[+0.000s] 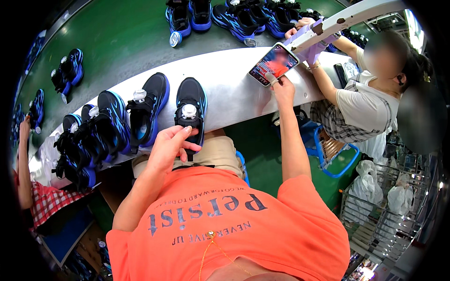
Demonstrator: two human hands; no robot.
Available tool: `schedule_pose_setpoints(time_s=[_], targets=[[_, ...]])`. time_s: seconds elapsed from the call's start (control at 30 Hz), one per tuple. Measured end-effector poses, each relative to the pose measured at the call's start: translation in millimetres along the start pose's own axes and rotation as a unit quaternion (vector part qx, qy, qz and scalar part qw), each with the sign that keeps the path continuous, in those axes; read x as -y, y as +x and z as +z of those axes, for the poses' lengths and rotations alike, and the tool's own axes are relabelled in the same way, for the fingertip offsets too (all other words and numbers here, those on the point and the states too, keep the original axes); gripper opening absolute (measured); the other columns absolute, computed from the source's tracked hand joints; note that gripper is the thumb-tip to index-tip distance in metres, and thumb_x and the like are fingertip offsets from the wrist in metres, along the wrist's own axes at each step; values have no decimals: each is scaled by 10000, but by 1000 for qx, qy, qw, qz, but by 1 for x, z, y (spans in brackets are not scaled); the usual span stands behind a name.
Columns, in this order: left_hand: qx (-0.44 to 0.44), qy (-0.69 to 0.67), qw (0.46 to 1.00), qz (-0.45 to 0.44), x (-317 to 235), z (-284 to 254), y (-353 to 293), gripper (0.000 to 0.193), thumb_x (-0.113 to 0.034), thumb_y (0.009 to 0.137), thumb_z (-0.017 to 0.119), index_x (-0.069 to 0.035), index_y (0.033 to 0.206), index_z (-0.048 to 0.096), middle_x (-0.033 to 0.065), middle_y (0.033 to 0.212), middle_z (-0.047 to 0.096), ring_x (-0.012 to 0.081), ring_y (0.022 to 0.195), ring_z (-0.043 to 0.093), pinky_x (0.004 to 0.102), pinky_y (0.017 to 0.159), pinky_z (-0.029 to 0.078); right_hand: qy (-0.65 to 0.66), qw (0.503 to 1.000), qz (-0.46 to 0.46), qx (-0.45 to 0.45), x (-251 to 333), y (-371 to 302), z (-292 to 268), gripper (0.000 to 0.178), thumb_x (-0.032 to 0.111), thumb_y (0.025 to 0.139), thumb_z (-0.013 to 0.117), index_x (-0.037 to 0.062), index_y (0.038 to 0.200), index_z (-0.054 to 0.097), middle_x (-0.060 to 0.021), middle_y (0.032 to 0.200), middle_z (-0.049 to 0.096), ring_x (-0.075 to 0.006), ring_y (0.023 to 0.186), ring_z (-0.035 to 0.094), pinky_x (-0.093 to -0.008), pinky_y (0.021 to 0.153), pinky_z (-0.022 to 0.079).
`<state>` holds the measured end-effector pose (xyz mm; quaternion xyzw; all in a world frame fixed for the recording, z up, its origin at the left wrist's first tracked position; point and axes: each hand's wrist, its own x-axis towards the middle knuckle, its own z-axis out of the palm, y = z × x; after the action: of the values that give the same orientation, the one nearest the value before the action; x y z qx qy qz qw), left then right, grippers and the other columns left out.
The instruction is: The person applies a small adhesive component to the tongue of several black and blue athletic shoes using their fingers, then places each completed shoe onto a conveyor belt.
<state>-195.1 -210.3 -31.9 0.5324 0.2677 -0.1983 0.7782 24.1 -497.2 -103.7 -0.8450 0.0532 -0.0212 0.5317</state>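
Black sneaker (190,90): at the near edge of the pale metal table (229,70), in front of the wearer — toe pointing away, blue sole, a white round dial (189,111) on top.
Left hand (171,146): at the heel end of this sneaker, fingers partly bent; whether they grip it, I cannot tell.
Right hand (284,89): gripping the lower edge of a phone (277,63) with a lit screen, tilted, to the right of the sneaker.
Sneaker row (156,89): several similar shoes, close together on the table's left part.
Green surface (117,47): beyond the table, carrying more such shoes.
Right side: another person (372,103) in a pale top, hands near those shoes — below, a wire basket (389,246) with white plastic bags (365,187).
Far left: a red checked garment (49,201) and a bare arm (23,159).
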Motion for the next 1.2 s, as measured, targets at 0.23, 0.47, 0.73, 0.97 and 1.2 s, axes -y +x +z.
schedule_pose_setpoints(time_s=[0.23, 0.47, 0.73, 0.97, 1.2], targets=[[14, -4, 1000, 5, 0, 1, 0, 330, -249, 933, 546, 43, 1076, 599, 142, 1087, 641, 171, 745, 685, 206, 406, 393, -28, 999, -1, 15, -5, 7, -6, 301, 281, 787, 763, 13, 904, 690, 0, 681, 596, -74, 577, 497, -233, 552, 422], [10, -16, 1000, -2, -6, 4, -5, 339, -259, 930, 551, 45, 1073, 597, 133, 1080, 634, 189, 769, 684, 219, 424, 419, -19, 1000, -7, -9, 2, -24, -26, 197, 183, 848, 681, 22, 961, 665, 3, 798, 612, -47, 656, 494, -219, 584, 405], [-2, 17, 1000, -22, -14, 0, -6, 307, -241, 926, 557, 43, 1027, 614, 121, 1059, 642, 152, 717, 677, 208, 403, 391, -43, 881, -192, 429, 118, -97, 56, 314, 118, 871, 599, 115, 1183, 635, -20, 891, 583, -131, 794, 510, -275, 717, 444], [-15, 24, 999, -19, -12, 6, 2, 265, -211, 927, 559, 31, 1004, 637, 89, 891, 667, 110, 645, 658, 196, 381, 337, -121, 838, -282, 451, 127, -98, 87, 334, 142, 782, 698, 106, 1110, 652, -99, 865, 592, -200, 761, 549, -314, 695, 469], [-3, 24, 997, -67, -15, -2, 1, 265, -212, 927, 562, 24, 1015, 646, 93, 794, 674, 79, 573, 614, 190, 390, 339, -67, 796, -189, 571, 133, -82, 85, 386, 98, 781, 692, 112, 1163, 639, -19, 854, 566, -106, 736, 467, -238, 646, 410]])
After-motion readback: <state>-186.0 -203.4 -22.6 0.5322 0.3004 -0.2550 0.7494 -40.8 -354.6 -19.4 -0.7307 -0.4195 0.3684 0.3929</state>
